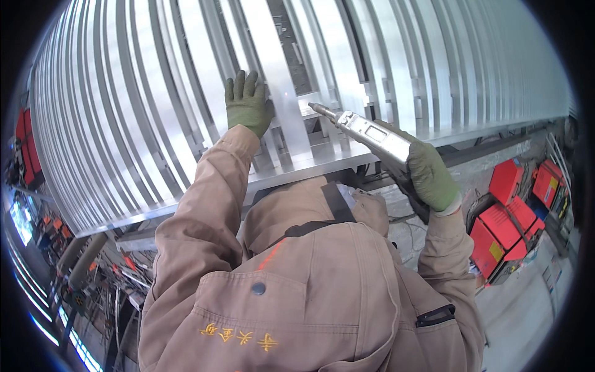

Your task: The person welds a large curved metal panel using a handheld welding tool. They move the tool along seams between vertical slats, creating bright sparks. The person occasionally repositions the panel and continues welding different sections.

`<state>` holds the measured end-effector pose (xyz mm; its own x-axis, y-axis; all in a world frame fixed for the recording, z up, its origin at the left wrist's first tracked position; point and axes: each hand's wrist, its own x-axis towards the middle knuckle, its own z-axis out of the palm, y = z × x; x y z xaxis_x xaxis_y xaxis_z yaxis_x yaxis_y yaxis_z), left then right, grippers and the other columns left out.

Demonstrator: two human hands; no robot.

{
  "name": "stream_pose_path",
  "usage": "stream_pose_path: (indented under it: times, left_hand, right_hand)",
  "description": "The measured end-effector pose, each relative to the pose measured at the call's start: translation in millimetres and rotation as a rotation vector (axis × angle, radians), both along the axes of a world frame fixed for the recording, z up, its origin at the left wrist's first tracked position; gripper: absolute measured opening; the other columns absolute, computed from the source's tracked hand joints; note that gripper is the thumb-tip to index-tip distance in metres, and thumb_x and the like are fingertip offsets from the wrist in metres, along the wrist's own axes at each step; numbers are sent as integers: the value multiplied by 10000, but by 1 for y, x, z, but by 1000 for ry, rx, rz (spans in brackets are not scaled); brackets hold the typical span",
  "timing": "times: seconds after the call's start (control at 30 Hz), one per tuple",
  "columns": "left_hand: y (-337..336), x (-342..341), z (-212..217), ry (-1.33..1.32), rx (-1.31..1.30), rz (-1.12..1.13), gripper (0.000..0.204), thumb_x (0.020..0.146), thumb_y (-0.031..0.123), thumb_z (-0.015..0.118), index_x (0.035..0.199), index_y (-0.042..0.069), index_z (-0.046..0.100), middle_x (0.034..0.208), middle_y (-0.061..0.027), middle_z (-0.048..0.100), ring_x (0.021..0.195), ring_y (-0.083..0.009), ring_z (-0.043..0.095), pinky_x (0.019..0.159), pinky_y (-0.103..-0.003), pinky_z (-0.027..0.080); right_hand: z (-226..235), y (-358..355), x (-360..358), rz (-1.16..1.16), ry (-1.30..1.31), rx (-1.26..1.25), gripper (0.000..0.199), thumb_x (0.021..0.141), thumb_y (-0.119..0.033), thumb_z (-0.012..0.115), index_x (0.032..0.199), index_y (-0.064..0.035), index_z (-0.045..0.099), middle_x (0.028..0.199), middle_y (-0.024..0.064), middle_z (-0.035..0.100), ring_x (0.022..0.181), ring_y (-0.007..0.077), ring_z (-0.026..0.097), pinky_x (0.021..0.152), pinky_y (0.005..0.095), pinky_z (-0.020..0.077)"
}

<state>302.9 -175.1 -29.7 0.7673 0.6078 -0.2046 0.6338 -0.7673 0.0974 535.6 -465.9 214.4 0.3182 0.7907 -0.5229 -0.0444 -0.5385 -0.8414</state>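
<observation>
A green work glove covers my left hand [248, 104], which lies flat with its fingers stretched forward on the bright metal slats [273, 56]. Its thumb side is against a wide slat just to the right. My right hand [432, 177], gloved the same way, is wrapped round the grip of a silver handheld laser welding gun [375, 135]. The gun's narrow nozzle points left and forward, over the slats near their front ends. A small red light dot shows on the wide slat between my left hand and the nozzle. My fingers hide part of the grip.
A long metal rail [310, 162] runs along the near edge of the slatted frame, right in front of my body. Red boxes [505, 229] stand at the lower right, with cables close by. Piled metal parts [124, 276] lie at the lower left.
</observation>
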Motion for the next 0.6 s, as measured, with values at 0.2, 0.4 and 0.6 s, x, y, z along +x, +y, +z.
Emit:
stream_pose_path:
  times: [0.2, 0.4, 0.6]
  left_hand:
    - [-6, 26, 22, 260, -43, -121, 396, 1032, 236, 646, 1339, 68, 831, 1569, -113, 709, 1758, -393, 280, 1470, -567, 116]
    - [-2, 18, 19, 202, -135, -133, 414, 1036, 248, 623, 1339, 72, 844, 1586, -94, 698, 1775, -443, 207, 1467, -542, 149]
    - [5, 7, 11, 34, -302, -56, 427, 1059, 255, 599, 1354, 68, 844, 1649, -102, 665, 1771, -457, 190, 1453, -521, 209]
  right_hand:
    - [-4, -23, -20, -200, 41, 8, 816, 1199, -691, 494, 1647, -21, 622, 1013, 85, 783, 815, 110, 588, 730, 311, 512]
    - [-30, -35, -27, -254, 75, 63, 774, 1217, -642, 492, 1625, 0, 631, 988, 97, 773, 773, 102, 571, 693, 301, 493]
    - [-23, -20, -35, -242, 105, 90, 980, 1152, -805, 440, 1681, 15, 537, 997, 13, 702, 823, 80, 538, 707, 243, 425]
